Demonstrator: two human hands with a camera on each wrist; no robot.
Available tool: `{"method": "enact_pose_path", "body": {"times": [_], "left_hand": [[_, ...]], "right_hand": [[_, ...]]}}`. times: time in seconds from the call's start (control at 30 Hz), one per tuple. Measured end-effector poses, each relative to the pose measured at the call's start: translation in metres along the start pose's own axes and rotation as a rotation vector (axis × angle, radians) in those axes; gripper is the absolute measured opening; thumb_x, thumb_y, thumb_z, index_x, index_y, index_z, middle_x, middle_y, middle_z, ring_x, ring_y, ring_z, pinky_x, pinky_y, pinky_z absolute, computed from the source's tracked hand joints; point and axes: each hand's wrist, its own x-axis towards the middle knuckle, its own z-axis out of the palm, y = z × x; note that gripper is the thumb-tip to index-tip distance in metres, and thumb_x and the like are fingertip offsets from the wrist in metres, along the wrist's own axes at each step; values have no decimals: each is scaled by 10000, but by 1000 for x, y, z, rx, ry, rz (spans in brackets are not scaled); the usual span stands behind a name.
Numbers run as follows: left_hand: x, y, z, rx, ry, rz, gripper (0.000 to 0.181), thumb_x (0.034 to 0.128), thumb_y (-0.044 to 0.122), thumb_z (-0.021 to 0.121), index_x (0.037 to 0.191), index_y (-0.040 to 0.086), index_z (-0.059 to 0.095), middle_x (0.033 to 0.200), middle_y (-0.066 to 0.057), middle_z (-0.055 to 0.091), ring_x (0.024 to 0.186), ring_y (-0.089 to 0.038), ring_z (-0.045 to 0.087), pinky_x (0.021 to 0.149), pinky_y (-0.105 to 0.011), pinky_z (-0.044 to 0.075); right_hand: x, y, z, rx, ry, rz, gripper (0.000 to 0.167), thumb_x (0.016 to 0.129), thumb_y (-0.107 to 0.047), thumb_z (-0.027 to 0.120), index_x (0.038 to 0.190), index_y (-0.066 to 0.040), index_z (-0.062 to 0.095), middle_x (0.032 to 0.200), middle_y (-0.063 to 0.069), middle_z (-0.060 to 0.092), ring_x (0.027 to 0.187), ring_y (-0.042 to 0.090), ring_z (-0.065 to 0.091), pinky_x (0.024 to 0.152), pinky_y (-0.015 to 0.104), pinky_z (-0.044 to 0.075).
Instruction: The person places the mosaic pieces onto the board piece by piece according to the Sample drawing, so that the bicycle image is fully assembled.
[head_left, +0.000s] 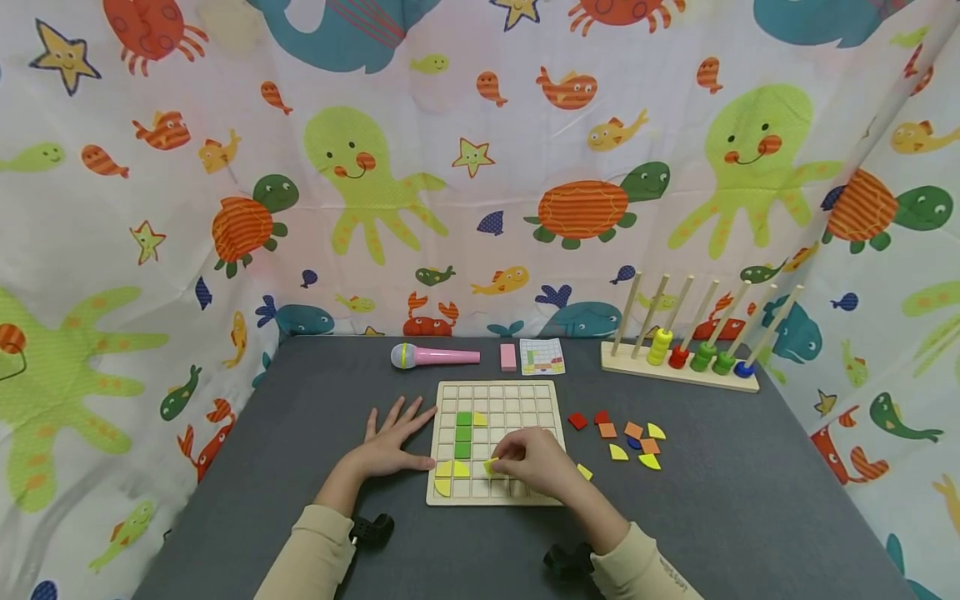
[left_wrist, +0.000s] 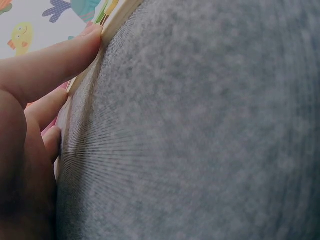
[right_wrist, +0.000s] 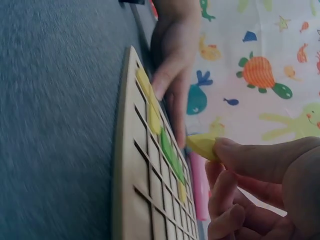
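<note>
Yellow, curved-edged and flat, a tile [right_wrist: 202, 146] is pinched by the right hand [head_left: 534, 461] above the gridded pale wooden board [head_left: 517, 404], touched at its edge by the spread left hand [head_left: 388, 443]; placing seems the step, probably calling for alignment with a cell [head_left: 497, 420].

Small yellow piece [right_wrist: 201, 146], pinched between fingers [right_wrist: 252, 159], above flat, gridded wooden board [head_left: 517, 406]

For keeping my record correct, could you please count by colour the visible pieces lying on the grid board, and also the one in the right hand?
Green pieces on the board: 3
Yellow pieces on the board: 4
Held yellow piece in the right hand: 1
Total in sight: 8 (any under the hand would be hidden)
</note>
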Motion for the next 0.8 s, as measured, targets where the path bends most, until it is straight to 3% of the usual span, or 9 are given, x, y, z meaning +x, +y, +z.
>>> {"method": "enact_pose_path", "body": {"times": [0.37, 0.8], "left_hand": [[-6, 11, -9, -10, -4, 11, 992, 792, 671, 721, 1608, 350, 257, 1713, -10, 92, 1569, -344, -104, 1143, -675, -200], [-8, 14, -10, -11, -5, 24, 971, 806, 666, 715, 1606, 360, 258, 1713, -10, 88, 1568, -354, -104, 1136, -690, -200]], "right_hand": [[9, -13, 34, 74, 5, 49, 68, 896, -170, 767, 841, -131, 765, 665, -15, 656, 570, 77, 539, 510, 221, 416], [15, -12, 54, 32, 12, 64, 80, 864, -130, 768, 792, -96, 767, 621, -46, 636, 541, 74, 531, 492, 215, 400]]}}
